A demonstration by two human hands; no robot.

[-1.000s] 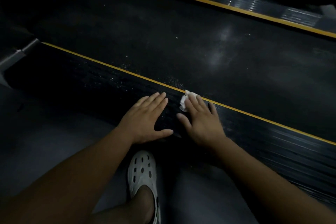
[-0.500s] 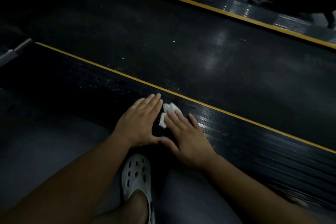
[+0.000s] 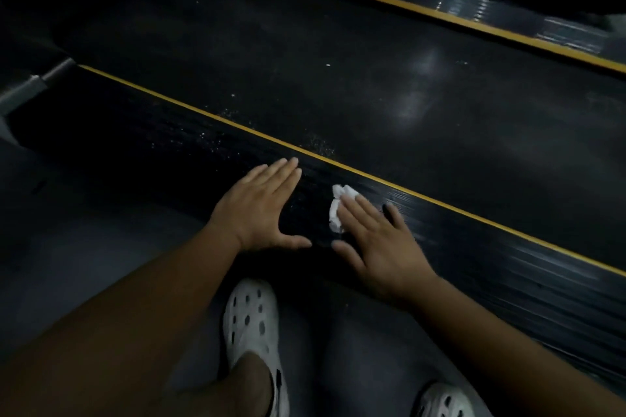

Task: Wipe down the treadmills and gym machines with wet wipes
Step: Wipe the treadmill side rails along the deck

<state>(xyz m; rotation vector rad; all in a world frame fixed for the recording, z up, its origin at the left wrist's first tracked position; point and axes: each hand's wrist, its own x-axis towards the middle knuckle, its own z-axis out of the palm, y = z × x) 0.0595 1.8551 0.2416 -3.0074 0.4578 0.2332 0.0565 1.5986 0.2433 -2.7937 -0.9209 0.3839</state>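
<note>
A black treadmill lies across the view, its ribbed side rail (image 3: 474, 257) edged by a thin yellow line, the dark belt (image 3: 372, 78) beyond it. My right hand (image 3: 376, 240) presses flat on a crumpled white wet wipe (image 3: 340, 206) on the rail; most of the wipe is hidden under the fingers. My left hand (image 3: 261, 210) rests flat on the same rail just to the left, fingers straight, holding nothing. Pale dust specks dot the rail and belt to the left of my hands.
A second yellow-edged rail (image 3: 440, 15) runs along the far side of the belt. A grey metal end piece (image 3: 30, 85) sits at the far left. My white clogs (image 3: 252, 322) stand on the grey floor (image 3: 84, 247) in front of the rail.
My right hand slid the wipe left toward my left hand, then back to the right along the rail. My left hand stayed flat on the rail.
</note>
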